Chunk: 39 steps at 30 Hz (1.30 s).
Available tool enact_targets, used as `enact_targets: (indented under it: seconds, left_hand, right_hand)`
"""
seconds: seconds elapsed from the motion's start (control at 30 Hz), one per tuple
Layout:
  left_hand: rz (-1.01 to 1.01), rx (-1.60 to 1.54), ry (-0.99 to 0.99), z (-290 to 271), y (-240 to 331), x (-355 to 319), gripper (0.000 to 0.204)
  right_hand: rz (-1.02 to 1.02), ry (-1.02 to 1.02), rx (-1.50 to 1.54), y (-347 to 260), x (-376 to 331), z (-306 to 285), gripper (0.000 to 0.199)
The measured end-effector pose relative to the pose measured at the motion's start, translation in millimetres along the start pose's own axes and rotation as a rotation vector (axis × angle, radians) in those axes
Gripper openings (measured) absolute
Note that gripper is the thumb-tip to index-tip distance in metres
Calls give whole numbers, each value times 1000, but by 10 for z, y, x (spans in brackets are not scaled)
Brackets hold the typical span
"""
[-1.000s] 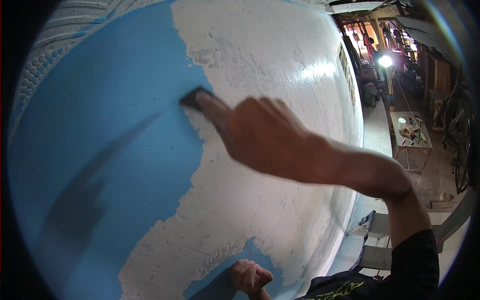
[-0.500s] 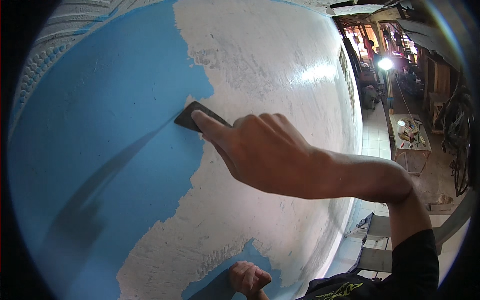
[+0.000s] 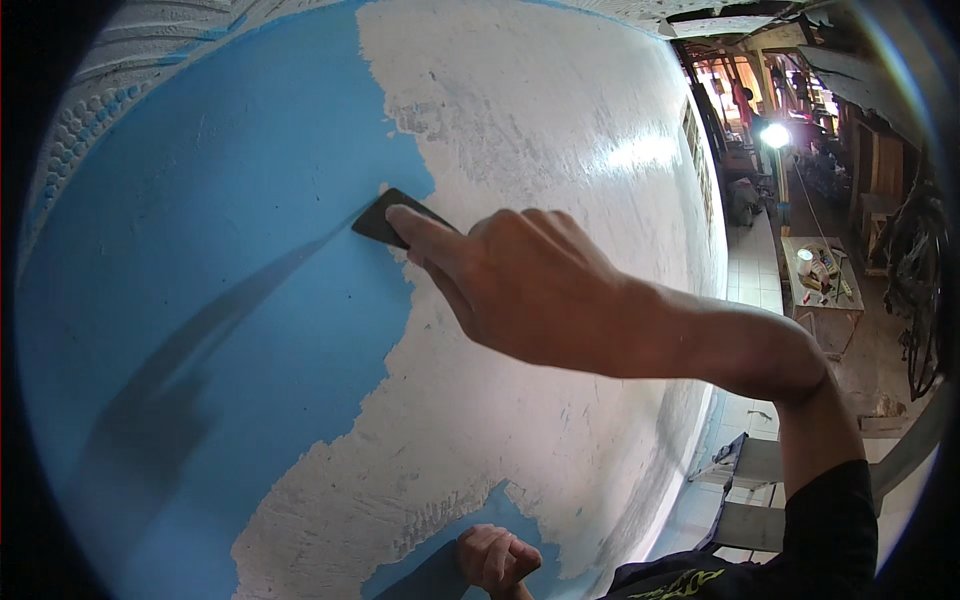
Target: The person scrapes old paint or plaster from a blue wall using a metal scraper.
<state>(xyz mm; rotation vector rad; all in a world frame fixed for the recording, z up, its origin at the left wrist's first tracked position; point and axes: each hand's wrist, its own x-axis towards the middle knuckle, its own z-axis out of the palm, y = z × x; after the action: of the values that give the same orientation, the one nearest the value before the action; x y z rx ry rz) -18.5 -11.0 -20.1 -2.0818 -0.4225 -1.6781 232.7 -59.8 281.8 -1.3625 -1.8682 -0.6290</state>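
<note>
My right hand [image 3: 545, 285] is closed around a flat dark scraper [image 3: 378, 222], and its handle is hidden in my grip. One finger lies along the blade. The blade's corner rests against the blue paint [image 3: 230, 270], at the ragged border where it meets the bare whitish wall [image 3: 480, 400]. A long shadow of hand and tool falls across the blue to the left. Low in the view, my left hand [image 3: 490, 556] is closed beside a smaller blue patch [image 3: 505, 510]. A dark edge shows at its fingers, but I cannot make out what it holds.
Textured white moulding [image 3: 90, 115] borders the wall at upper left. At right, beyond my arm, stand a lit lamp [image 3: 775, 135] on a post and a small table [image 3: 825, 275] with containers and tools. A grey ladder-like frame [image 3: 750, 525] is at lower right, below hanging cables [image 3: 915, 270].
My right hand and the scraper have shifted slightly upward along the paint border. The view has moved a little. My left hand stays nearly in place.
</note>
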Motion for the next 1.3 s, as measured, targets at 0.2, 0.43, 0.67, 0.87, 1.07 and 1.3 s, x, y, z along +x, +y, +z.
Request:
enact_targets:
  seconds: [0.2,0.43,0.67,0.87,1.07,1.3]
  left_hand:
    - [8,41,15,-7,-34,-48,8]
    - [37,-31,61,35,-22,18,9]
    - [17,-1,26,7,-43,-65,9]
    - [24,-16,126,60,-5,-9,9]
    - [30,-8,128,127,30,67,8]
    - [54,18,30,12,-28,-9,8]
  right_hand:
    - [5,-53,-12,-58,19,-63,42]
    - [-38,193,23,80,85,67,35]
    - [-41,197,7,123,97,58,34]
    - [-19,188,-22,122,141,12,35]
    - [4,197,16,124,174,0,34]
    - [-20,166,25,140,167,-15,32]
